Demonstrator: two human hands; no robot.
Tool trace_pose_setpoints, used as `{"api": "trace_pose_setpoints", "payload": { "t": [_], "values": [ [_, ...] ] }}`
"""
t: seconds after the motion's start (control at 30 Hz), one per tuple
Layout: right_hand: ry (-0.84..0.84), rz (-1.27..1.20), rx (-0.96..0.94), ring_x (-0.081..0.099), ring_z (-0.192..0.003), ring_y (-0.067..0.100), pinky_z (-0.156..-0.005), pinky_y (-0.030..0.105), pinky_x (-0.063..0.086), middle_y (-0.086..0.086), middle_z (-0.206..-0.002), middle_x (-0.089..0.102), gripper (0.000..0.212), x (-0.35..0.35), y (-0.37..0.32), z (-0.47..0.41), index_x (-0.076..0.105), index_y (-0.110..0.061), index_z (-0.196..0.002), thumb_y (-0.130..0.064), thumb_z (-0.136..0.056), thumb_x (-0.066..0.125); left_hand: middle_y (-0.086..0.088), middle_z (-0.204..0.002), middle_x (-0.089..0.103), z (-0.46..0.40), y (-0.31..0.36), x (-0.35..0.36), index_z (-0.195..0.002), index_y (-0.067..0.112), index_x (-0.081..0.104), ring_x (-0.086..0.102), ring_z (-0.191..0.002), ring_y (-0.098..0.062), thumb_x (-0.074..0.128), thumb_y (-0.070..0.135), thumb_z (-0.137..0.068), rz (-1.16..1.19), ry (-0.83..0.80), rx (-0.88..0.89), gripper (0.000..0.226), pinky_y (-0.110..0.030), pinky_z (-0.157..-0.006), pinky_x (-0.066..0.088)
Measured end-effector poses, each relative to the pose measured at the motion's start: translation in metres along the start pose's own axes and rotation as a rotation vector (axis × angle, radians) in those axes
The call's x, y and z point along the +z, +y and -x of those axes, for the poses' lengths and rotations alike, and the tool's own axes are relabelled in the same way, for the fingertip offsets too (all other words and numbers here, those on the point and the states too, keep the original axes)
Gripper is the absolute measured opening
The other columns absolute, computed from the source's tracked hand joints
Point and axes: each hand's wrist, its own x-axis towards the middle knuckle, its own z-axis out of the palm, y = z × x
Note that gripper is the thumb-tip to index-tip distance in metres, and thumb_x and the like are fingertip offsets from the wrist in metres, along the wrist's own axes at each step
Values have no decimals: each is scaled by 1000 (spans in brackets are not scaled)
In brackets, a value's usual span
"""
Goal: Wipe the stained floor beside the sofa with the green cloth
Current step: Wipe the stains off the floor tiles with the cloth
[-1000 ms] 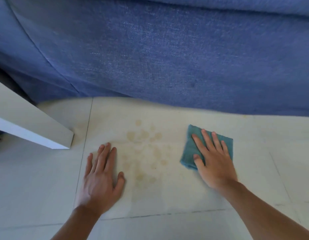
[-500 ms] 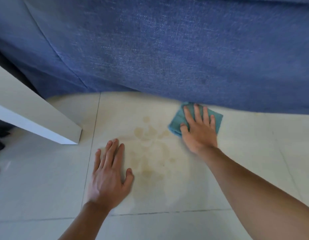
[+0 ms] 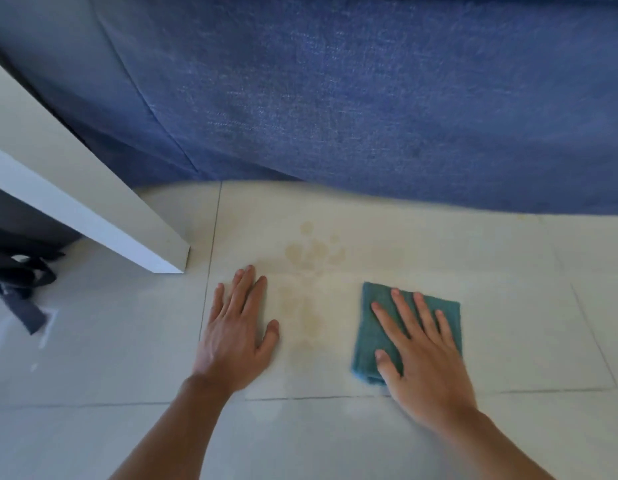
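Observation:
A folded green cloth (image 3: 371, 327) lies flat on the pale floor tile, right of a patch of yellowish-brown stain spots (image 3: 312, 258). My right hand (image 3: 418, 348) presses down on the cloth with fingers spread, covering most of it. My left hand (image 3: 236, 327) rests flat and empty on the tile just left of the stain, fingers apart. The stain runs from round spots near the blue sofa (image 3: 369, 98) down to a fainter smear between my hands.
The blue fabric sofa fills the top of the view and its lower edge meets the floor. A white board or furniture edge (image 3: 93, 216) juts in from the left. Dark straps (image 3: 20, 289) lie on the floor at far left. Tile grout lines cross the floor.
My right hand has slid the cloth from near the sofa edge back toward me and to the right of the stain. My left hand has stayed planted.

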Motion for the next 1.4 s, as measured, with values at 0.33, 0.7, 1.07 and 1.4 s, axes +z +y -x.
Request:
{"api": "trace_pose_setpoints", "payload": {
  "t": [0.33,0.7,1.07,1.4],
  "values": [
    [-13,-31,-67,-7,-158,22,-125,50,4,-7,-172,4,67,11,-33,15,12,-43,-160,-59,-97,27,-3,-163,20,23,-8,-1,-152,12,28,11,-151,-18,37,37,-88,-21,19,-60,69,-47,-122,3],
    [25,-26,-39,-1,-158,24,-125,49,6,-9,-171,2,65,10,-43,-2,18,-43,-159,-62,-97,25,-4,-163,20,25,-8,-1,-150,10,31,8,-152,-22,33,32,-84,0,47,-168,70,-58,-119,5],
    [28,17,-34,4,-158,28,-125,51,8,-7,-171,3,69,3,-30,-41,16,-44,-159,-66,-94,26,-5,-164,17,24,-8,1,-152,10,29,6,-152,-22,30,32,-87,-2,27,-159,68,-59,-119,6],
    [-73,8,-375,-18,-156,17,-125,46,-7,-15,-169,-10,67,-13,-70,-109,8,-47,-159,-65,-96,23,-4,-163,20,20,-12,-1,-151,11,32,7,-152,-20,32,32,-88,20,28,-158,66,-57,-119,6]
  ]
}}
